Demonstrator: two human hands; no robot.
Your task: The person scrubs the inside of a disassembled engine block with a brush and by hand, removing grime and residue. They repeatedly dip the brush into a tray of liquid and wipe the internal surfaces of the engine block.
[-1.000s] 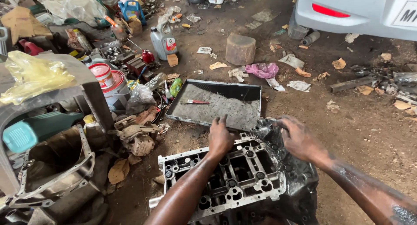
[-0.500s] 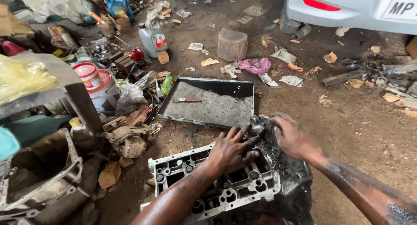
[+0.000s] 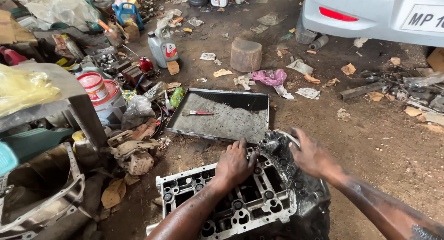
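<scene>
A grimy metal cylinder head [image 3: 240, 205] with several round bores lies on the dirt floor in front of me. My left hand [image 3: 235, 165] rests flat on its upper face, fingers spread toward the far edge. My right hand [image 3: 312, 154] presses on the black oily end cover [image 3: 296, 184] at the right end, fingers apart. Neither hand holds a tool. Just beyond sits a shallow black metal tray [image 3: 222, 117] with grey residue and a small red-handled brush [image 3: 198, 112] inside.
Left: a red-and-white bucket [image 3: 104, 99], grey oil jug [image 3: 163, 48], a loose metal casting [image 3: 132, 154], scrap and bags. A wooden stump [image 3: 246, 55] and pink rag [image 3: 269, 76] lie beyond the tray. A white car's rear [image 3: 370, 13] stands at top right.
My left hand slid back from the head's far edge to rest on its top face. The right hand stays on the end cover. The view dipped and shifted slightly.
</scene>
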